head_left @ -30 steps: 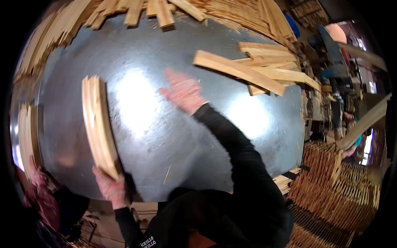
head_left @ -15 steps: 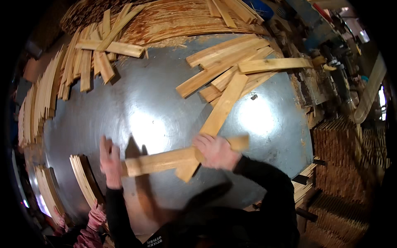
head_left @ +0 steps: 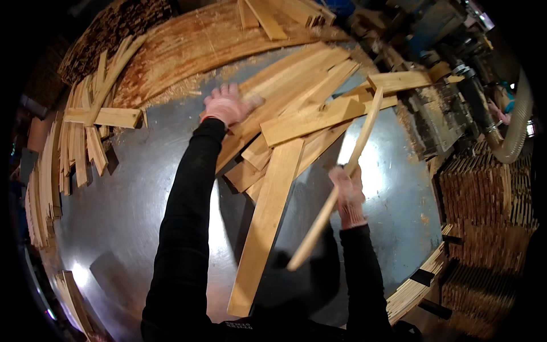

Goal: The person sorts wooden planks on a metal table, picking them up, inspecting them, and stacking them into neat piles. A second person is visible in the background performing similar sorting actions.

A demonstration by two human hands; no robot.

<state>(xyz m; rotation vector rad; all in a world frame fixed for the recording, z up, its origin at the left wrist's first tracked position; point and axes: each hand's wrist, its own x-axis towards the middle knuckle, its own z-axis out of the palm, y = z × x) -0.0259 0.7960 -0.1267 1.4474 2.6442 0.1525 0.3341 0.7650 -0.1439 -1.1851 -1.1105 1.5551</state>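
My right hand (head_left: 347, 194), in a pale pink glove, is closed round a wooden plank (head_left: 362, 138) that is turned edge-on and slants over the metal table. My left hand (head_left: 226, 106), gloved alike, lies with fingers spread on the left edge of a loose heap of wooden boards (head_left: 296, 71). One long board (head_left: 265, 228) reaches from that heap toward me, between my forearms. Across the heap's middle lies a shorter board (head_left: 312, 121).
The metal tabletop (head_left: 142, 188) carries another pile of planks (head_left: 85, 137) at the left. A large wood-faced stack (head_left: 188, 48) borders its far side. Machinery with a hose (head_left: 515, 125) stands right, above stacked slats (head_left: 478, 199).
My left hand has moved far forward onto the heaped boards. My right hand has moved right, its plank now edge-on. The view has shifted, and another person's hands have left the lower left.
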